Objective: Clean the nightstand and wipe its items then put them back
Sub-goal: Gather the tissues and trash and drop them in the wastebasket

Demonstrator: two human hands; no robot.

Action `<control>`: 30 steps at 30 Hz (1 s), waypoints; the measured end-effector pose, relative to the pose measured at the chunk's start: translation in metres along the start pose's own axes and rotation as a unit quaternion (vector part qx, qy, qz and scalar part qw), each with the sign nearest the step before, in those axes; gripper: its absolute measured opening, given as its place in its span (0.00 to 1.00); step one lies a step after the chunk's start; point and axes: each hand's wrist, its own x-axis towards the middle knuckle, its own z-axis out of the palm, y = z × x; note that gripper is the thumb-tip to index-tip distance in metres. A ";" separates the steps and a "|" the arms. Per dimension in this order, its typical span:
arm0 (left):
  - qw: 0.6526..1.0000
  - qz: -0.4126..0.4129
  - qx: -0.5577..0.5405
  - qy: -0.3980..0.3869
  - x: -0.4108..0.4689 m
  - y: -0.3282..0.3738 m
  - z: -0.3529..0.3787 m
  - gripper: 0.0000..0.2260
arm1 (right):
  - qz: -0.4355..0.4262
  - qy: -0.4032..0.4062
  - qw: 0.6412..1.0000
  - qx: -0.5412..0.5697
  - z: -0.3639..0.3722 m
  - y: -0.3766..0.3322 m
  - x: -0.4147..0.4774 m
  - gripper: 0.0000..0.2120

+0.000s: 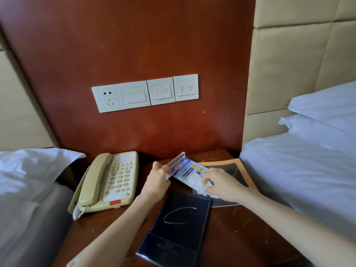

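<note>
Beige plastic phone (107,182) sits at the left of the dark wood nightstand (240,237), handset in cradle, round keys, red tab at its near edge; key markings too blurred to read. White bedding (28,180) lies left of the phone.

On the red-brown wood panel (134,45) above the phone: four white plastic wall plates (144,93) in a row, a socket at the left end, switches on the rest.

Right of the phone, left hand (157,182) pinches the end of a clear acrylic sign holder (185,168), fingers closed on its edge, holder tilted & lifted off the top. Card inside is blue w/ yellow circles; text too small to read.

Below the hands, near front edge & right of the phone: glossy black folder (179,226), flat, rectangular, w/ a thin curved silver line; lettering on its lower pocket unreadable.

Right hand (221,185) has fingers curled shut around a crumpled white tissue (200,186), pressed on the holder's face.

Further right of the phone, under the right hand: orange-edged booklet (238,176) w/ dark cover, flat on the nightstand.

Far right: white bed (298,180) w/ two stacked pillows (323,116) against a padded tan headboard (289,64).
</note>
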 end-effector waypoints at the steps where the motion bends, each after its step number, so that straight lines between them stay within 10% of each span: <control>1: 1.000 -0.007 -0.002 0.005 -0.001 -0.002 0.003 0.08 | 0.001 0.006 1.000 0.002 0.001 -0.001 0.000 0.05; 30: 0.995 0.054 -0.069 0.053 -0.063 0.067 -0.057 0.09 | -0.007 0.129 0.988 0.085 -0.063 -0.011 -0.064 0.11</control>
